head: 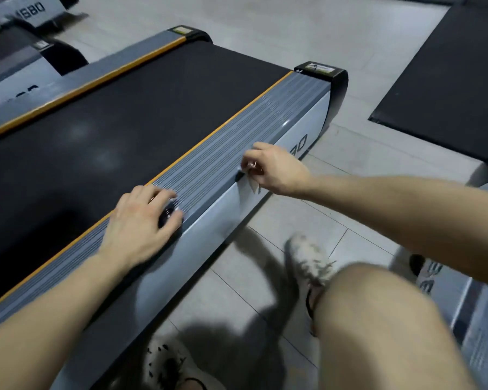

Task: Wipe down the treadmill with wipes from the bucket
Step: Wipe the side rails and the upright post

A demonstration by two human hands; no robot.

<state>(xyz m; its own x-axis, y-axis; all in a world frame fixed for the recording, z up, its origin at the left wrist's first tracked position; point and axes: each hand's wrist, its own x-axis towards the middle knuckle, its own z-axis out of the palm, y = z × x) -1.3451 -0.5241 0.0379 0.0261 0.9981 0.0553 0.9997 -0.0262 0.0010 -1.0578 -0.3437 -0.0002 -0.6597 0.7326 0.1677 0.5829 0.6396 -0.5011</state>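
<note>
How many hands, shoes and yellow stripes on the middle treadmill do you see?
Hands: 2, left hand and right hand, which pinches a whitish wipe
Shoes: 2, near shoe and far shoe
Yellow stripes: 2, left stripe and right stripe
Total: 6

One left hand (135, 223), one right hand (276, 170), one treadmill (124, 122) under their fingers, one wipe (252, 182) in the right fingers, two shoes (307, 260), one mat (448, 80).
</note>
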